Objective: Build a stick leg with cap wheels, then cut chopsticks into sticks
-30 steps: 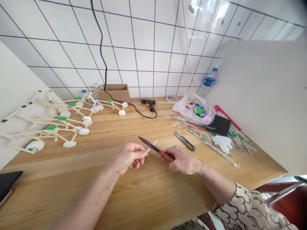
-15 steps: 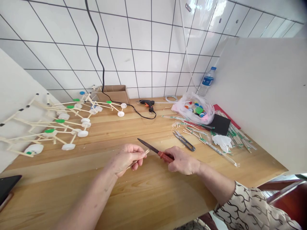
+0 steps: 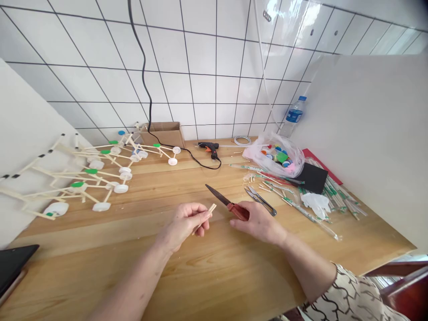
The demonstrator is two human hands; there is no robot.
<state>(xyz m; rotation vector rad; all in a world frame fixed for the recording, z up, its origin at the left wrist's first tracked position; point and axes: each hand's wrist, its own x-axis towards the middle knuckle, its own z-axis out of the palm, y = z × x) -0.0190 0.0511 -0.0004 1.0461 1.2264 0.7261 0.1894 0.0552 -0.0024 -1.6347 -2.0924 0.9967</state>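
Pinched in my left hand [image 3: 190,223] is a pair of thin, pale wooden chopsticks [image 3: 213,207]. Their tips poke out past my thumb, and a lower end shows below my fingers. My right hand [image 3: 262,221] is closed around the red handle of a pair of scissors [image 3: 219,195]. The dark blades lie together and point up and to the left, a short way above the chopstick tips without touching them. Just behind my right hand, small thread snips [image 3: 261,200] lie on the wooden table [image 3: 160,263].
Stick-built models [image 3: 96,178] with white wheels stand at left. At the back are a cardboard box [image 3: 165,133] and a glue gun [image 3: 209,148]. To the right lie a bag of bottle caps [image 3: 274,156], wrapped chopsticks [image 3: 344,191], a white glove [image 3: 316,204] and a water bottle [image 3: 293,115].
The scissors have come away from the chopsticks, leaving a gap. My left hand has tilted the chopsticks so the tips point more upward. The whole view has shifted slightly.
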